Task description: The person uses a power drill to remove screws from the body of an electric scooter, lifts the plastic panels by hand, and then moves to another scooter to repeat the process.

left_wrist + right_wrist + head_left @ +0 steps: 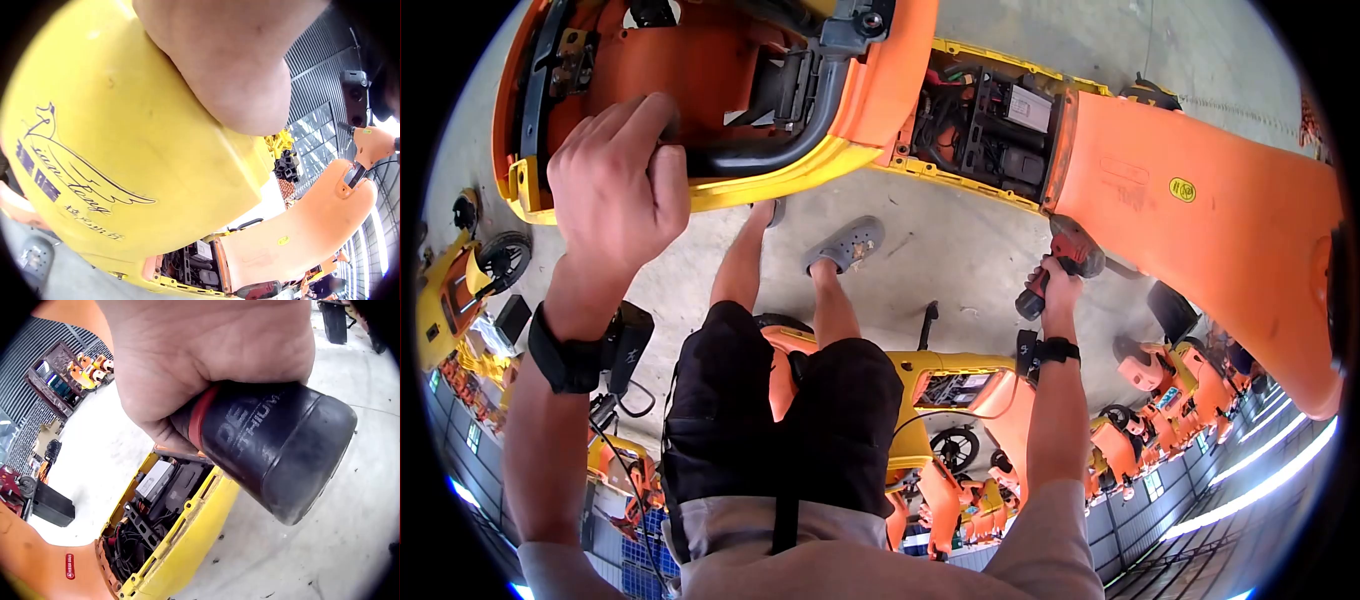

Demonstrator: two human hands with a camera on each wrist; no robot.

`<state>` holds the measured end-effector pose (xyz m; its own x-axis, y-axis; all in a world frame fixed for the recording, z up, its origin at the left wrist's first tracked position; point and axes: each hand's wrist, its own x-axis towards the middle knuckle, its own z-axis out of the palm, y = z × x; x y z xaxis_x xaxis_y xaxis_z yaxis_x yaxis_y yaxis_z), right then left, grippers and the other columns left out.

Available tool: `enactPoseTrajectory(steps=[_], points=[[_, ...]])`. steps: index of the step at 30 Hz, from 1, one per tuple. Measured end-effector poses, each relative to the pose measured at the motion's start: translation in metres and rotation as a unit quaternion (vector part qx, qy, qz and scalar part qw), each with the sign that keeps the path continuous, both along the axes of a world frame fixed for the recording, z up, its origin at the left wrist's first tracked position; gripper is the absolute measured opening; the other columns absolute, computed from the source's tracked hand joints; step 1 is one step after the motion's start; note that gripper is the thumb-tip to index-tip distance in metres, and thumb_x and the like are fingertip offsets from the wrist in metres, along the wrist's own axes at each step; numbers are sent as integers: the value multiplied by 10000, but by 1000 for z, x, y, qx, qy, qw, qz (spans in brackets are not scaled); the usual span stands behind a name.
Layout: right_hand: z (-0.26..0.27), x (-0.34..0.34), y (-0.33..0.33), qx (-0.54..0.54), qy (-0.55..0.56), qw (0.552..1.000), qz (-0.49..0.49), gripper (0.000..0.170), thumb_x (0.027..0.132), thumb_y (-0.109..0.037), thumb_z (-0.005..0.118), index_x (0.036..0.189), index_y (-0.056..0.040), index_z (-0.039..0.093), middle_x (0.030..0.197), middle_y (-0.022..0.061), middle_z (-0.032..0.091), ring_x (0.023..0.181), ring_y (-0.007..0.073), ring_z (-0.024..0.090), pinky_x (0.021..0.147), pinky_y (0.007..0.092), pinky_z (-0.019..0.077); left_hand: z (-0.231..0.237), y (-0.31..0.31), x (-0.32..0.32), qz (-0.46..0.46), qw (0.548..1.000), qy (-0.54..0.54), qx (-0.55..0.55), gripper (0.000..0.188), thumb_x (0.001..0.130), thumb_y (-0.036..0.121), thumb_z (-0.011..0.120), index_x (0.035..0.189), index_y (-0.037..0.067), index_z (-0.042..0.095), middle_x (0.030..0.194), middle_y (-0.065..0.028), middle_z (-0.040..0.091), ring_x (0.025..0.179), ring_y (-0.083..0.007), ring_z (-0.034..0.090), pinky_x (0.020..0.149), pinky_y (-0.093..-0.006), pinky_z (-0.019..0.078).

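Across the top of the head view, a big orange-and-yellow plastic scooter body is dominating the frame, while a long, curved orange plastic panel is sweeping down the right side! Between them, a rectangular yellow-rimmed compartment is baring its black wiring. Upper left, the person's left grip is bending over the scooter body's edge, its fingertips hiding, so I cannot tell whether it's clamping. Right of centre, the right grip is clamping round a red-and-black power drill, whose head is sitting right by the panel's lower left corner! A silver rectangular box is gleaming inside the compartment; a yellow oval sticker is dotting the panel.
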<state>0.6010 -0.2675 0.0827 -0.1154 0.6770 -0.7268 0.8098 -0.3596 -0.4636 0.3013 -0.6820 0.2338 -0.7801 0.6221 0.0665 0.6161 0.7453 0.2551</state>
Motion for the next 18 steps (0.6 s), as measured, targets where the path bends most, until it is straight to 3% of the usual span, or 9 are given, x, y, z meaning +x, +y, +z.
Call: enactPoseTrajectory(steps=[5,9,14,18], points=[[4,0,4,-26,7,1000,-16,170,746,-59,624,875,31,559,661,116,579,548,244,602,501,374,533,0,0,2,-2,1000,2,-2,59,710,87,489,749,55,520,687,-114,549,605,-328,540,598,-389,456],[3,-7,9,-39,-27,999,26,171,743,-57,624,873,31,556,672,121,580,549,243,603,498,370,531,0,1,3,-2,1000,11,9,57,713,85,490,750,56,521,690,-113,553,604,-325,541,601,-386,460],[4,-11,19,-108,4,992,-67,201,759,-135,609,886,6,544,695,118,577,609,259,606,570,409,538,-1,1,5,3,1000,11,13,44,719,86,493,740,59,519,679,-108,546,597,-318,540,595,-386,459],[9,-7,25,-95,-33,995,-8,202,757,-136,613,891,2,554,699,118,581,610,255,611,583,403,550,-3,0,2,-2,1000,20,14,33,722,85,493,731,61,515,649,-104,529,577,-318,532,577,-386,453]])
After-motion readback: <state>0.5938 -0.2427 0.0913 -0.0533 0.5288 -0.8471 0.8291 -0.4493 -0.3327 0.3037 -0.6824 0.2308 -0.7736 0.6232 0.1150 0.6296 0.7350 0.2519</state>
